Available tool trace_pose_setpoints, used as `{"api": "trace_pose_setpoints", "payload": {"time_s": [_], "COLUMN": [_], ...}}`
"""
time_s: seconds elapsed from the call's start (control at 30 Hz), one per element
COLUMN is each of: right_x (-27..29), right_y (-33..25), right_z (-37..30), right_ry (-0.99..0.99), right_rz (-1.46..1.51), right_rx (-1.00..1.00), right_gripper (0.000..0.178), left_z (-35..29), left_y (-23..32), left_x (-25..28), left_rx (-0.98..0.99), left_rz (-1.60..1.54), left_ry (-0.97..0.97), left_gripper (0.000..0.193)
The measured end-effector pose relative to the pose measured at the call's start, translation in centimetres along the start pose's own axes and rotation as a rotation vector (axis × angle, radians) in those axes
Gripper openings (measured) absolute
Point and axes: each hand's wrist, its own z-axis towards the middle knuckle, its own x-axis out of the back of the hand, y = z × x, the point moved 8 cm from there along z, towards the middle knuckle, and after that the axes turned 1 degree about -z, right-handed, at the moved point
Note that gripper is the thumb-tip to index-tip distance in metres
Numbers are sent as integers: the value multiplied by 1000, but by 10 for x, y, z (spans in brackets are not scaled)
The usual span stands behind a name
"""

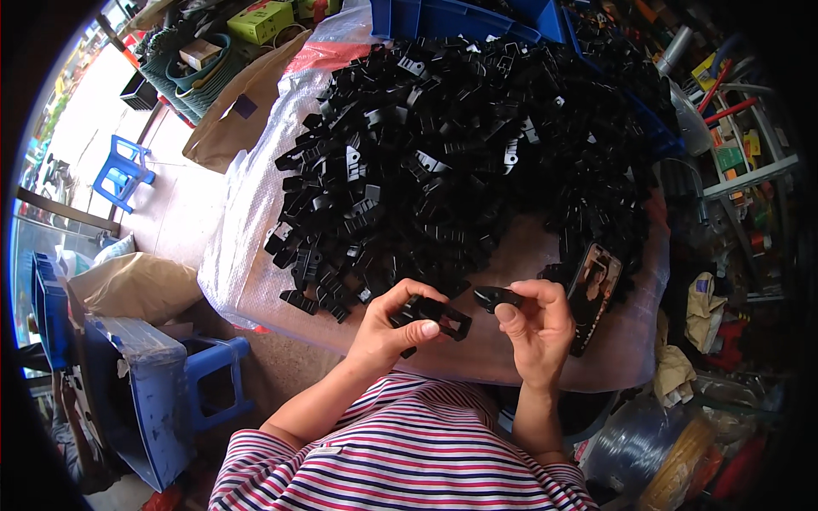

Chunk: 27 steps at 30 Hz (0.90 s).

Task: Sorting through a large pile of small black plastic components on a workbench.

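A black, glossy, plastic-looking part with an open, forked end sits above the table's near edge, pinched between the left hand's thumb and fingers. Just beside it, the right hand grips a smaller, rounded black piece by the fingertips. Beyond spreads a heap of ridged black parts; a phone lies at right. Clear, shiny sheeting covers the table. Around: a blue bin, blue plastic stool, crowded shelving.

black part: partly covered | blue bin: top cut off
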Motion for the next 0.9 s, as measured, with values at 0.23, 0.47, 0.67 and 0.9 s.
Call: {"api": "trace_pose_setpoints", "payload": {"time_s": [0.23,0.47,0.67,0.9], "right_x": [-13,-29,-30,-45], "right_y": [-6,-24,-29,-28], "right_z": [-9,-11,-11,-14], "right_ry": [-52,-106,-97,-206], "right_rz": [136,-235,-356,-428], "right_rx": [30,232,251,372], "right_gripper": [22,23,26,26], "left_z": [0,-4,-5,-11], "left_y": [0,1,10,9], "left_x": [-3,2,-4,0], "left_rx": [-8,-17,-71,-211], "left_rz": [163,244,324,204], "left_ry": [-8,41,46,49], "left_gripper": [44,42,42,35]}}
